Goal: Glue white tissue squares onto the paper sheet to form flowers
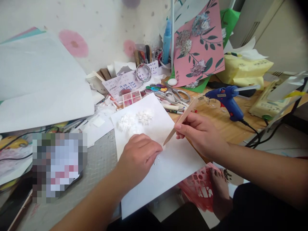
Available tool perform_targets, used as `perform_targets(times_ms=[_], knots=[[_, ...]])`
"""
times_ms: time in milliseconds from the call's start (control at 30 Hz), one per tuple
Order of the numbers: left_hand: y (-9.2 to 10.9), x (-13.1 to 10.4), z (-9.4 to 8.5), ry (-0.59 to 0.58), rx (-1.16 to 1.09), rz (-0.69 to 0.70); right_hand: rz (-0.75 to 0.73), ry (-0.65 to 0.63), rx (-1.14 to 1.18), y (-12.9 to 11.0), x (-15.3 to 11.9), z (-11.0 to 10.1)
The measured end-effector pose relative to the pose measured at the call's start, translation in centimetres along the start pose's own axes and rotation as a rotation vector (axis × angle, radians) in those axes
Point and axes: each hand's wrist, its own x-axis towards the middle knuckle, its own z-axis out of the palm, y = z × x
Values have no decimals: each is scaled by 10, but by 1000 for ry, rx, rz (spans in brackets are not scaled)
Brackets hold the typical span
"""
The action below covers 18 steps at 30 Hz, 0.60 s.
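Gripping: the right hand point(196, 130) is closing its thumb and fingers around one flat wooden stick point(180, 122), pointed at its lower end. The stick is passing between thumb and fingertips, its blunt end rising beyond them, its point slanting down toward the left hand point(138, 154). That point is sitting just beside the left thumb and fingers; whether it is touching them, cannot tell. The left fingers are curling together low over one white sheet point(168, 176); their tips are hiding, so whether they are gripping anything, cannot tell.

Count, on the sheet: two ruffled white clusters point(145, 117) are lying side by side beyond the left hand; more white material is showing just behind its knuckles, number unclear.

Count, beyond the sheet: one pair of scissors point(177, 94) is lying near its far edge; one blue glue gun point(231, 102) is resting on the wooden tabletop point(221, 131) to the right; one pink card point(197, 48) is leaning behind; one light-blue bottle point(166, 45) is standing beside the card; one yellow tissue pack point(245, 67) is sitting at right.
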Motion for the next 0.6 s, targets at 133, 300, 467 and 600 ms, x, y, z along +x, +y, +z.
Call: perform_targets(times_ms=[133,300,467,600], knots=[[-1,-2,-1,-6,-19,10,59,-28,-12,6,-3,7],[-3,-5,-2,-26,-60,-26,81,-17,-30,5,-2,12],[-4,-5,-2,-48,-81,-58,88,-51,-112,5,-2,15],[-4,-4,-3,-71,-91,-95,103,-70,-150,6,-1,19]])
